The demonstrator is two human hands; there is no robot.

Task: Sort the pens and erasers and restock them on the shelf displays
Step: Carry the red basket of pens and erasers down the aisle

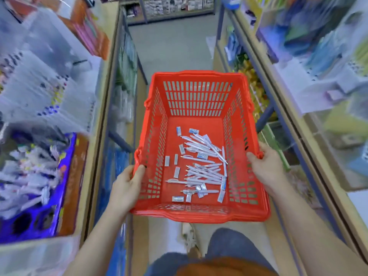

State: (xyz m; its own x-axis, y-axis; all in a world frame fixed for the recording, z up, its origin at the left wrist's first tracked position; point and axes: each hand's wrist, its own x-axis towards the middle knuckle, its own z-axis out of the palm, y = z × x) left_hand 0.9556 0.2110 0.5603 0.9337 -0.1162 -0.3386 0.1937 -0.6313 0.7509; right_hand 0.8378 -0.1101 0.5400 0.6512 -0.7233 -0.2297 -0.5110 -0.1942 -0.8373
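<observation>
I hold a red plastic basket (197, 100) out in front of me over the aisle floor. My left hand (127, 186) grips its left rim and my right hand (265, 168) grips its right rim. On the basket's bottom lie several white pens (203, 172) in a loose heap. Several small wrapped erasers (176, 172) are scattered among and around them. A pen display with blue holders (37, 186) sits on the left shelf, blurred.
Shelves of stationery line both sides of a narrow aisle: a left shelf (95, 136) with pen racks and a right shelf (294, 124) with packaged goods. More shelving (175, 8) closes the far end. My knee (229, 244) shows below the basket.
</observation>
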